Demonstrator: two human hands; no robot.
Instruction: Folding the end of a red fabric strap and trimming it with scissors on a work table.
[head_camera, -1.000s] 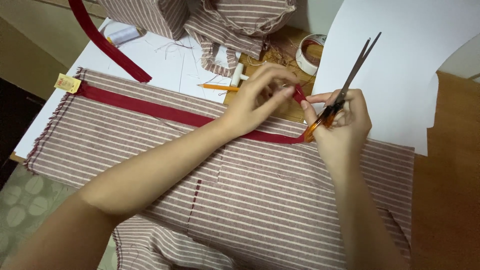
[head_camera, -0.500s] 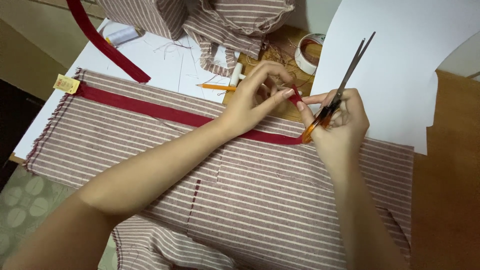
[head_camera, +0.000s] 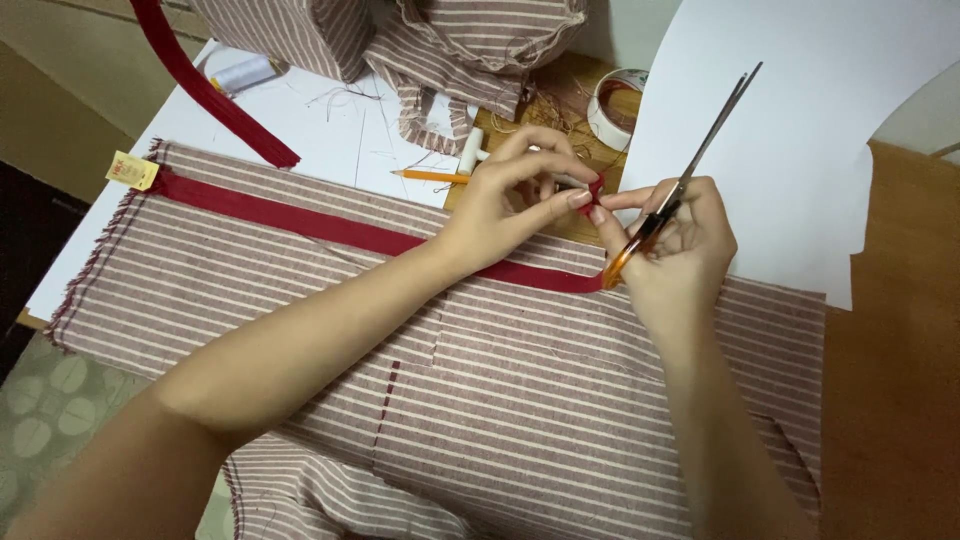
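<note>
A large striped cloth (head_camera: 560, 400), maroon with pale lines, lies spread flat across the near table, which keeps the red ribbon (head_camera: 330, 225) on it straight; that ribbon runs from the far-left edge of the cloth to the middle, where both hands meet. A big white paper sheet (head_camera: 800, 150) with curved cut edges lies at the far right, partly under the cloth's edge. More striped cloth (head_camera: 480, 40) sits bunched at the far side, pushed out of the working area.

The left hand (head_camera: 520, 195) pinches the ribbon's right end between thumb and fingertips, lifting it just off the cloth. The right hand (head_camera: 670, 245) touches the same end with its fingertips while gripping orange-handled scissors (head_camera: 680, 185), blades closed and pointing far-right, away from the fingers.

A roll of tape (head_camera: 612, 105) and an orange pencil (head_camera: 430, 176) lie just beyond the hands. A small yellow rectangular label (head_camera: 132, 171) sits at the ribbon's left end, on the cloth's far-left corner.
</note>
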